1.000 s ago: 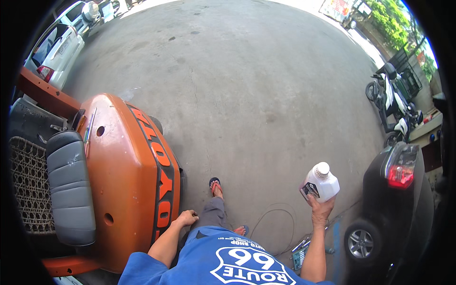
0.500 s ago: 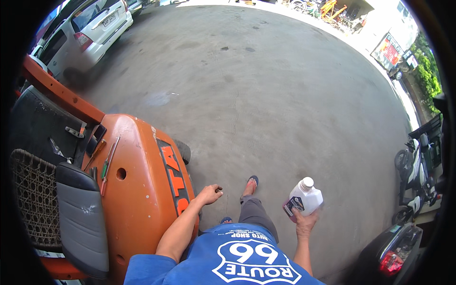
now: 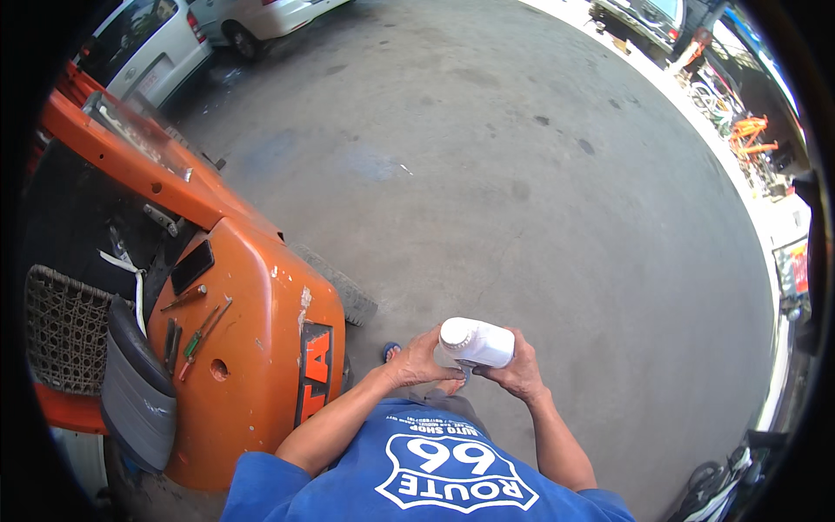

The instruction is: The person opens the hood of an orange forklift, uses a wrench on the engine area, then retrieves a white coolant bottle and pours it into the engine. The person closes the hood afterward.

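White plastic bottle [image 3: 477, 342]: held at chest height in front of the person, over the concrete floor [image 3: 522, 174], just right of the forklift.
Left hand [image 3: 416, 358]: closed around the bottle's cap [image 3: 455, 333] end, fingers curled over the top.
Right hand [image 3: 520, 370]: clamped on the bottle's body from below and behind; both hands are together on the one bottle.
Change: one second ago the right hand alone held the bottle upright out to the right, while the left hand rested on the forklift's orange body. Half a second ago the left hand had lifted off. Now it has come across to the cap, and the bottle has been tipped over.
Reading of the change: a two-handed grip at the cap suggests the cap is being worked; whether it is on tight or loosened, I cannot tell.
Axis: long axis lies near level, running left to right across the view; the cap points to the person's left, the base to the right.
Near: blue shirt [image 3: 435, 470]; a sandalled foot [image 3: 390, 351] below the hands.
Left: orange forklift [image 3: 261, 365] with a grey seat [image 3: 135, 391]; hand tools [image 3: 196, 331] lie on its cowl.
Far: white cars [image 3: 156, 52] parked at the top left; clutter along the right edge, too small to tell.
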`<state>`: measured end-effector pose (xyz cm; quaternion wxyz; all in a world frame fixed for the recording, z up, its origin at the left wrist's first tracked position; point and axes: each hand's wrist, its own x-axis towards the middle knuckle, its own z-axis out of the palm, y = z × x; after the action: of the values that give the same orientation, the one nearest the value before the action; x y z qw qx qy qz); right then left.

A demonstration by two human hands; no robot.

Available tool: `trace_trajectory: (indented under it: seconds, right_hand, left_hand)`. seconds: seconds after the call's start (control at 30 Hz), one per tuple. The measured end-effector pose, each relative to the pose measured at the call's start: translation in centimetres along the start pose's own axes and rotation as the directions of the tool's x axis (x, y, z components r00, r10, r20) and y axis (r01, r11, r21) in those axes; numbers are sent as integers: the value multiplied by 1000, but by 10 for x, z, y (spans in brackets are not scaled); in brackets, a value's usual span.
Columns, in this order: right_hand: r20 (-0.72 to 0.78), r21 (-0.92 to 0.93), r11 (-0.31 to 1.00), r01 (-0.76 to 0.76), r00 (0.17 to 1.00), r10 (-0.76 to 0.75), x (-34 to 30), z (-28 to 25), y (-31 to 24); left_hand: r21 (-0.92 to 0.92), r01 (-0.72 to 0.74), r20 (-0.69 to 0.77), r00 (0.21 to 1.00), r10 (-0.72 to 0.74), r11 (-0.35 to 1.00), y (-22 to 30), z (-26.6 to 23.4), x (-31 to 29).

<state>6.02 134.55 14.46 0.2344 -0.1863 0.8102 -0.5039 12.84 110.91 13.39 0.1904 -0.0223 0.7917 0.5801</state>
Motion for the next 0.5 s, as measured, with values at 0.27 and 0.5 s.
trace_trajectory:
  seconds: [0.27,0.5]
  right_hand:
    - [438,-164,968,192,893,-103,282,17,-80]
    - [513,-446,868,216,857,51,457,30,-40]
  left_hand:
    - [24,-234,-586,784,203,972,-23,-159,97]
    - [38,-23,-715,698,43,999,-54,-269,171]
